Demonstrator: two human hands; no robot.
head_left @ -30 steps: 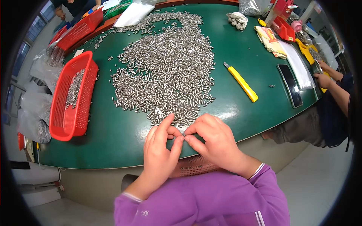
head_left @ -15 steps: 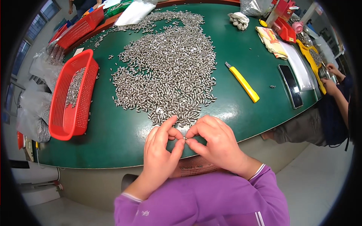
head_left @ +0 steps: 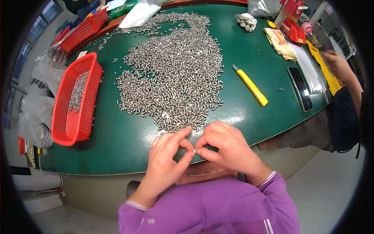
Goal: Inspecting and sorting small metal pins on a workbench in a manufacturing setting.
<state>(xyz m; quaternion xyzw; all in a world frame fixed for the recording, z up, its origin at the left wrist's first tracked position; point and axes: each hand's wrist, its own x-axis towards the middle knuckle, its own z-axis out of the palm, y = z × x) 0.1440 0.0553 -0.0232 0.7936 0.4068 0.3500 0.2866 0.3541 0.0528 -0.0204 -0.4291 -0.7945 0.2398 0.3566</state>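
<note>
At the table's near edge, my left hand [head_left: 165, 155] and my right hand [head_left: 230, 146] meet with their fingertips pinched around one small silvery metal piece [head_left: 195, 150]. Its exact shape is too small to make out, and the fingertips partly cover it. Just beyond my hands spreads a big heap of small bullet-shaped metal pieces [head_left: 175, 74]. Below my hands, a pinkish perforated basket [head_left: 201, 177] sits on my lap with a few small pieces in it, partly hidden by my arms.
On the green table [head_left: 120, 152], a red perforated basket [head_left: 93, 85] holding metal pieces stands at left. A yellow utility knife [head_left: 251, 87], blade out, and a phone [head_left: 300, 89] lie at right. White gloves [head_left: 246, 22] lie farther back. A co-worker's arm [head_left: 348, 74] reaches in at far right.
My hands have shifted slightly right and nearer to me, the small metal piece still between their fingertips. At far right the co-worker's hand has risen.
</note>
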